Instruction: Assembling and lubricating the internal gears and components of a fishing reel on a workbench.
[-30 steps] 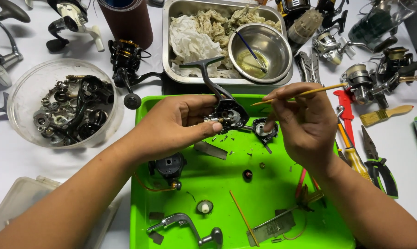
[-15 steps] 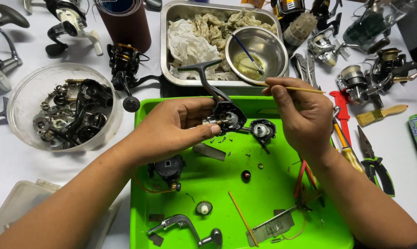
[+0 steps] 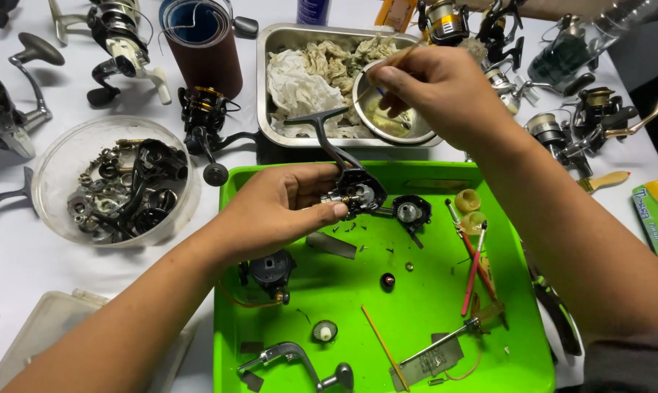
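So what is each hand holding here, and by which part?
Left hand grips the opened fishing reel by its body, above the green tray. Right hand pinches a thin stick near its upper end.

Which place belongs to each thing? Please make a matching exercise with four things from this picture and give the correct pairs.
Things:
1. opened fishing reel
2. small steel bowl
3. pile of dark reel parts
4. crank handle

Places:
A. in the clear plastic bowl
B. lying at the near edge of the green tray
C. in the left hand
D. in the metal pan, under the right hand

Pairs: 1-C, 2-D, 3-A, 4-B
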